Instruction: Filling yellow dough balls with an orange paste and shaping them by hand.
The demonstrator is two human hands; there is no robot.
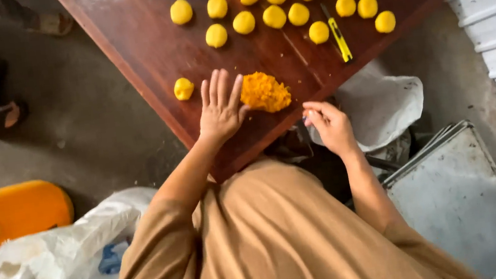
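Your left hand (pixel 221 108) is lying flat on the dark wooden board (pixel 141 39), fingers spread and released, its thumb side touching the lump of orange dough (pixel 265 92). That lump is sitting near the board's near edge, rough and crumbly, darker and more orange than the smooth yellow balls (pixel 274 16) that are lying in loose rows farther off. One yellow ball (pixel 184 88) is sitting alone just left of your left hand, close to the board's left edge. Your right hand (pixel 329 126) is hovering at the near edge, right of the lump and apart from it, fingertips pinched together; they may be holding a small crumb, but you cannot tell from here. A yellow utility knife (pixel 338 37) is lying among the balls on the right. Bare board is showing between your left hand and the rows. Off the edge, a white bag (pixel 382 104) is lying near your right hand, with a grey metal tray (pixel 457 202) further right. The farthest balls are being cut off by the frame.
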